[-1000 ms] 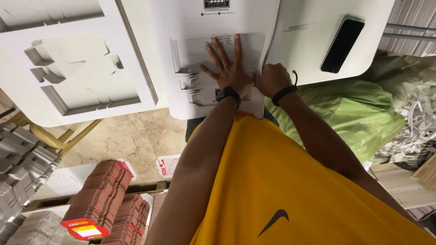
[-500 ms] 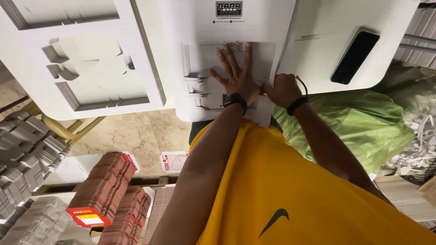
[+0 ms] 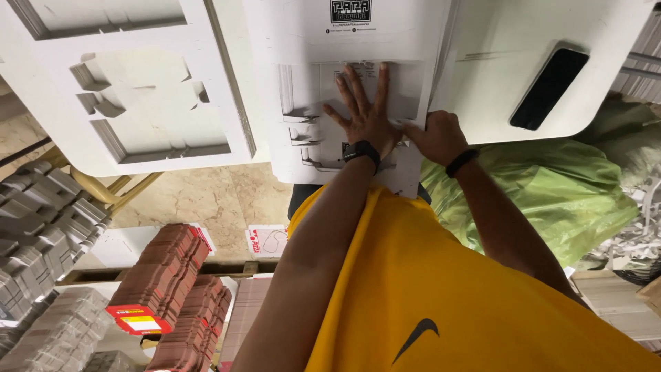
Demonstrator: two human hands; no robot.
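The white die-cut cardboard sheet lies flat on the counter, directly under both hands, its long axis running straight away from the person. The left hand is spread, palm pressed flat on the sheet's middle. Just beside it, touching at the thumb side, the right hand is curled, pinching the sheet's right edge — the nearer hand to that edge.

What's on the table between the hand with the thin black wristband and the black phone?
Nothing: in the head view, only bare white table lies between the right hand and the black phone.
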